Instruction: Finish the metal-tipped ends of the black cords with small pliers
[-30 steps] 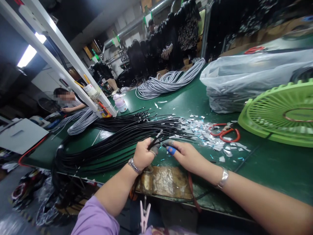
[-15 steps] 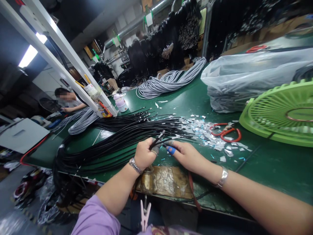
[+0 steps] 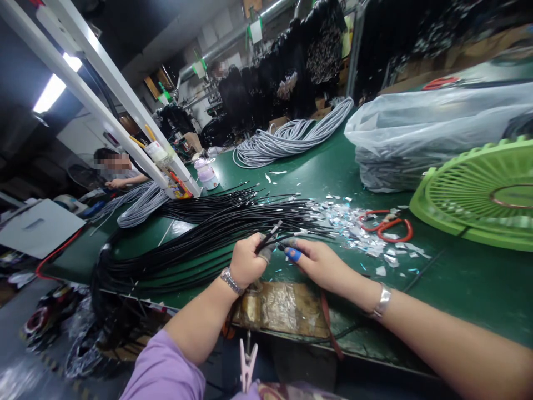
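Observation:
My left hand (image 3: 248, 259) is closed around a few black cables (image 3: 270, 232), whose stripped, pale ends stick out above the thumb. Just to its right, my right hand (image 3: 313, 260), with blue tape round one finger, pinches the dark end of a cable. Its fingertips almost meet the left hand, and the exact grip is partly hidden. Behind both hands a thick bundle of black cables (image 3: 175, 250) lies across the green table (image 3: 462, 289), with light-coloured tips pointing right. Below the hands sits a tape-covered wooden block (image 3: 291, 308) at the table's edge.
White and blue scraps (image 3: 347, 222) lie beside red-handled scissors (image 3: 391, 226). A green fan (image 3: 470, 194) and a plastic bag (image 3: 400, 144) stand to the right. Grey cable coils (image 3: 287, 144) lie at the back, near a bottle (image 3: 206, 175). Another person (image 3: 120, 169) sits at far left.
The view has shifted very slightly. Both hands keep nearly the same place and grip on the cables.

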Demonstrator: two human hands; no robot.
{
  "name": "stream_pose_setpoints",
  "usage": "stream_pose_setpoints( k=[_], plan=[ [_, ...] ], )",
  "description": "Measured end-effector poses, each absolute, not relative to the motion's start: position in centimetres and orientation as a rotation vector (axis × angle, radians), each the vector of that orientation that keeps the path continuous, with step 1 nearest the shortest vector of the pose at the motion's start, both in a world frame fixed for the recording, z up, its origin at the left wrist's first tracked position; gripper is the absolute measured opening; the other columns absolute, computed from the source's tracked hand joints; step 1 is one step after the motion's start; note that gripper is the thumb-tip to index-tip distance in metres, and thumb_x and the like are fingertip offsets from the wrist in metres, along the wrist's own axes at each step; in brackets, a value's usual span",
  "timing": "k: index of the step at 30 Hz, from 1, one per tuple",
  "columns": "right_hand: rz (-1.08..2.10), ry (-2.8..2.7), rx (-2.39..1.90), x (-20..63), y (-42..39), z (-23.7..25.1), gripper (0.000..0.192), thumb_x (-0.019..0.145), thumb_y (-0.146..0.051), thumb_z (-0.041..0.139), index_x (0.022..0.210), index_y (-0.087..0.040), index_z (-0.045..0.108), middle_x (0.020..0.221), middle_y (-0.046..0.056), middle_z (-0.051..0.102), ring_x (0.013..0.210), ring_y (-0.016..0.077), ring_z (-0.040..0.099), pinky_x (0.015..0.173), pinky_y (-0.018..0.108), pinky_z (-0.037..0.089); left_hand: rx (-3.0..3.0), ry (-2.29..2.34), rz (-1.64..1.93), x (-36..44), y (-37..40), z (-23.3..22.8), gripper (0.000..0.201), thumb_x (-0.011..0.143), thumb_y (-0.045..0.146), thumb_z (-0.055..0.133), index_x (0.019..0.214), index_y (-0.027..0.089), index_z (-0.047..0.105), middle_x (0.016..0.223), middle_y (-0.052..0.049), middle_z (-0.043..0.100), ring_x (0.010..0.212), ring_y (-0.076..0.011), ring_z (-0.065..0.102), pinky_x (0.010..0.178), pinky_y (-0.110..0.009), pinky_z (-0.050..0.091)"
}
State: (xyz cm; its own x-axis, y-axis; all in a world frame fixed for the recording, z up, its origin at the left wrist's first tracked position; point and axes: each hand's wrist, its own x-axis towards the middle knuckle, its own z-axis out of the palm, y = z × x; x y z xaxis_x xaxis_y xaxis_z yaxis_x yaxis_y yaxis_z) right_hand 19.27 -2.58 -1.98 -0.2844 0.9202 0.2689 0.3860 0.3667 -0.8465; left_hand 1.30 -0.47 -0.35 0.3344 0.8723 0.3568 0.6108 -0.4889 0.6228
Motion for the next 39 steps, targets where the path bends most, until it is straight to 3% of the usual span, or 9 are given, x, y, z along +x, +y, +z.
stream_pose_setpoints(
  k=[12, 18, 26, 34, 39],
  plan=[
    [0.898, -1.809, -1.095, 19.16, -2.62, -1.96, 0.026, 0.083, -0.027, 0.044, 0.083, -0.021, 0.069, 0.071, 0.002, 0.068, 0.071, 0.0202, 0.061, 0.069, 0.032, 0.049, 2.314, 1.328, 0.928, 1.3, -0.49, -0.4, 0.011, 0.075, 0.02, 0.054, 0.064, 0.018, 0.057, 0.059, 0.0, 0.058, 0.055, -0.0118, 0.049, 0.055, -0.023, 0.036],
    [0.847, -1.814, -1.119, 19.07, -2.51, -2.25, 0.025, 0.083, -0.028, 0.045, 0.068, -0.022, 0.064, 0.06, 0.001, 0.062, 0.065, 0.019, 0.059, 0.064, 0.031, 0.048, 2.34, 1.353, 0.912, 1.19, -0.48, -0.52, 0.009, 0.072, 0.019, 0.055, 0.063, 0.019, 0.055, 0.059, 0.0, 0.056, 0.055, -0.0123, 0.047, 0.056, -0.023, 0.036],
    [0.789, -1.853, -1.157, 19.27, -2.23, -2.76, 0.026, 0.084, -0.029, 0.045, 0.073, -0.02, 0.068, 0.065, 0.002, 0.067, 0.061, 0.0183, 0.057, 0.058, 0.03, 0.046, 2.373, 1.34, 0.931, 1.05, -0.59, -0.66, 0.006, 0.071, 0.016, 0.055, 0.068, 0.018, 0.059, 0.062, -0.001, 0.06, 0.057, -0.0129, 0.051, 0.057, -0.023, 0.039],
    [0.775, -1.872, -1.143, 19.47, -2.33, -2.5, 0.028, 0.085, -0.028, 0.044, 0.084, -0.022, 0.072, 0.071, 0.002, 0.071, 0.064, 0.0191, 0.06, 0.063, 0.031, 0.049, 2.114, 1.172, 0.92, 1.34, -0.28, -0.22, 0.023, 0.081, 0.033, 0.055, 0.064, 0.017, 0.056, 0.055, 0.001, 0.058, 0.05, -0.0096, 0.049, 0.052, -0.021, 0.04],
    [0.768, -1.874, -1.12, 19.57, -2.24, -2.81, 0.028, 0.086, -0.028, 0.045, 0.087, -0.022, 0.072, 0.073, 0.001, 0.072, 0.065, 0.0185, 0.06, 0.063, 0.03, 0.049, 1.909, 1.138, 0.812, 1.17, 0.14, -0.3, 0.038, 0.078, 0.049, 0.059, 0.06, 0.016, 0.053, 0.051, 0.003, 0.053, 0.043, -0.0063, 0.043, 0.046, -0.02, 0.036]
  ],
)
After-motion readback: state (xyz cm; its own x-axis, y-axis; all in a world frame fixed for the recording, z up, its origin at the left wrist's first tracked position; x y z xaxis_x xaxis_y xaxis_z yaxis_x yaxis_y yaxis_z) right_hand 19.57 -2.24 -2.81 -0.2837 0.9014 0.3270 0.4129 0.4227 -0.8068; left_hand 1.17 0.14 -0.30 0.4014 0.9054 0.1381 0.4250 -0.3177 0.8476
